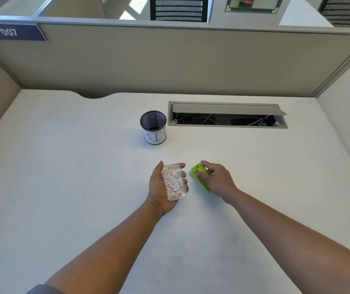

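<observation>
While both your hands are loaded: head view only; every place below is counted from the mesh cup (153,127).
mesh cup: black mesh with a white label lettered BIN, upright on the desk (64,166), mouth open upward.
clear tray (178,195): nearer you than the mesh cup and slightly to its right, well apart from it; lies roughly level in your left hand.
paper dots (172,181): loose punched circles heaped in the tray, uncovered.
left hand (159,189): palm up, thumb along the tray's left side, fingers curled up round its right side.
green punch (198,174): nearer you than the mesh cup and further right than the tray; whether it rests on the desk cannot be told.
right hand (217,179): over the punch, thumb and fingers pinching its body.
cable hatch (227,114): just right of the mesh cup, lid raised, wires showing.
risk, early spill: tilt the tray before it reaches the cup's mouth and the light dots will likely scatter.
risk, missed pour: the tray's long edge looks wider than that mouth; pour from a corner.
risk, hatch: stray dots could drop into the open slot.
risk, topple: knock the rim and the cup may tip.
</observation>
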`<state>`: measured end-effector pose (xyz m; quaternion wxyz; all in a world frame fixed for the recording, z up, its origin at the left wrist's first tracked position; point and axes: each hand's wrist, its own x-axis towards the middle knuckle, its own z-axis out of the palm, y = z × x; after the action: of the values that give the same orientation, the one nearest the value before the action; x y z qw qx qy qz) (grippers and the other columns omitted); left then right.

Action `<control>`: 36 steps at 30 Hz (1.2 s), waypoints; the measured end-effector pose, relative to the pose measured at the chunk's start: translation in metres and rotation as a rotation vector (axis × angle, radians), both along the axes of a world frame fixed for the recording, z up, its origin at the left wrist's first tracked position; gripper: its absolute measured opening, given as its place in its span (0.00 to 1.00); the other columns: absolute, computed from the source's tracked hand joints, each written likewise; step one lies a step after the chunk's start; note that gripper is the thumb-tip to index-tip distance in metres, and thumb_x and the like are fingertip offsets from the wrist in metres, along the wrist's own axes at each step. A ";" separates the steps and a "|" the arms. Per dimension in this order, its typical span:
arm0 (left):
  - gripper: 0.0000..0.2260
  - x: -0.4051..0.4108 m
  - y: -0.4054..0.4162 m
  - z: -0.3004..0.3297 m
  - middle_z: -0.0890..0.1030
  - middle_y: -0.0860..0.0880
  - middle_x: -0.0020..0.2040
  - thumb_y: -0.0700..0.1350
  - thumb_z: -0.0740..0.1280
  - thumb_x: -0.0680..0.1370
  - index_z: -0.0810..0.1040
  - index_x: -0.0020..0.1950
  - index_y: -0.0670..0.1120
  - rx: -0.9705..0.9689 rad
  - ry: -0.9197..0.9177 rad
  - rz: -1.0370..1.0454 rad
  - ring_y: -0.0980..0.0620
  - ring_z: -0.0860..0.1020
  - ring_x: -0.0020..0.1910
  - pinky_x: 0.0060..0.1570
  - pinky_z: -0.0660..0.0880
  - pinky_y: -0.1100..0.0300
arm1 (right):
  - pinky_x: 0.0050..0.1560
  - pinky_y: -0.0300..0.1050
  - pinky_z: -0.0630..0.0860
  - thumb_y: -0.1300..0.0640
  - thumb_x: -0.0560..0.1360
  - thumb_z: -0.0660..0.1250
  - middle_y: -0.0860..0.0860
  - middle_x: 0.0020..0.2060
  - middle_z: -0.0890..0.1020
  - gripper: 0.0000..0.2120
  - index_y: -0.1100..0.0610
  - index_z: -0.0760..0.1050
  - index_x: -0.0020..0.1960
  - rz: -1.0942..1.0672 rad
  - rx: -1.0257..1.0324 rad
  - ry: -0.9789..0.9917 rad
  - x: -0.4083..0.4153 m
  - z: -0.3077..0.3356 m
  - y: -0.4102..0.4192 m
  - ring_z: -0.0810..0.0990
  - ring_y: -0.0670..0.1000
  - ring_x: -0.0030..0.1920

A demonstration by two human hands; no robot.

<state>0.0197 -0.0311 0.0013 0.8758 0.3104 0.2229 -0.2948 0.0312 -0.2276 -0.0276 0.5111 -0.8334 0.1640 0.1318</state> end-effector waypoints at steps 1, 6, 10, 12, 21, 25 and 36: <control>0.28 0.000 0.001 -0.001 0.79 0.44 0.40 0.62 0.56 0.80 0.82 0.57 0.40 -0.002 0.001 0.003 0.47 0.77 0.34 0.36 0.75 0.57 | 0.51 0.42 0.75 0.47 0.75 0.74 0.42 0.49 0.78 0.27 0.47 0.75 0.72 0.023 -0.034 -0.003 0.002 -0.002 0.000 0.78 0.45 0.48; 0.28 0.003 0.002 -0.001 0.78 0.44 0.40 0.62 0.56 0.80 0.82 0.57 0.40 -0.003 0.004 0.009 0.48 0.76 0.35 0.37 0.74 0.57 | 0.62 0.53 0.77 0.44 0.72 0.74 0.49 0.60 0.80 0.29 0.47 0.75 0.72 0.046 -0.155 -0.008 0.005 -0.007 0.002 0.79 0.53 0.60; 0.27 0.004 0.000 0.000 0.78 0.44 0.40 0.62 0.55 0.80 0.82 0.56 0.40 -0.007 0.001 0.010 0.48 0.76 0.35 0.38 0.74 0.56 | 0.60 0.52 0.77 0.39 0.71 0.73 0.52 0.60 0.80 0.31 0.46 0.74 0.72 0.072 -0.214 -0.016 0.004 -0.009 0.003 0.80 0.55 0.59; 0.27 0.004 0.000 0.001 0.79 0.44 0.40 0.61 0.55 0.80 0.82 0.56 0.40 -0.007 0.002 0.009 0.48 0.76 0.36 0.38 0.74 0.56 | 0.60 0.53 0.76 0.37 0.72 0.72 0.53 0.61 0.79 0.33 0.47 0.72 0.74 0.120 -0.275 -0.013 0.003 -0.007 0.004 0.79 0.56 0.61; 0.28 0.010 0.002 0.011 0.78 0.43 0.40 0.60 0.53 0.81 0.83 0.54 0.39 -0.031 -0.017 0.045 0.47 0.75 0.36 0.38 0.75 0.57 | 0.48 0.48 0.76 0.47 0.75 0.67 0.48 0.48 0.80 0.10 0.51 0.80 0.53 -0.005 -0.158 -0.380 -0.022 0.032 0.035 0.78 0.50 0.48; 0.28 0.021 0.000 0.020 0.78 0.43 0.38 0.59 0.53 0.81 0.83 0.50 0.38 0.000 -0.047 0.128 0.47 0.76 0.35 0.40 0.75 0.56 | 0.33 0.40 0.71 0.53 0.74 0.67 0.46 0.31 0.79 0.05 0.53 0.76 0.41 0.007 0.261 -0.304 -0.027 0.054 0.053 0.73 0.46 0.31; 0.24 0.043 -0.002 0.032 0.79 0.43 0.36 0.56 0.53 0.79 0.81 0.51 0.39 -0.038 -0.086 0.235 0.47 0.77 0.34 0.39 0.73 0.56 | 0.33 0.40 0.78 0.65 0.73 0.72 0.55 0.35 0.86 0.07 0.58 0.77 0.48 -0.211 0.636 -0.070 -0.019 0.062 0.071 0.81 0.51 0.33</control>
<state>0.0629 -0.0329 0.0332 0.9189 0.2779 0.2142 -0.1805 0.0124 -0.1565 0.0349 0.7617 -0.6145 0.1824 0.0940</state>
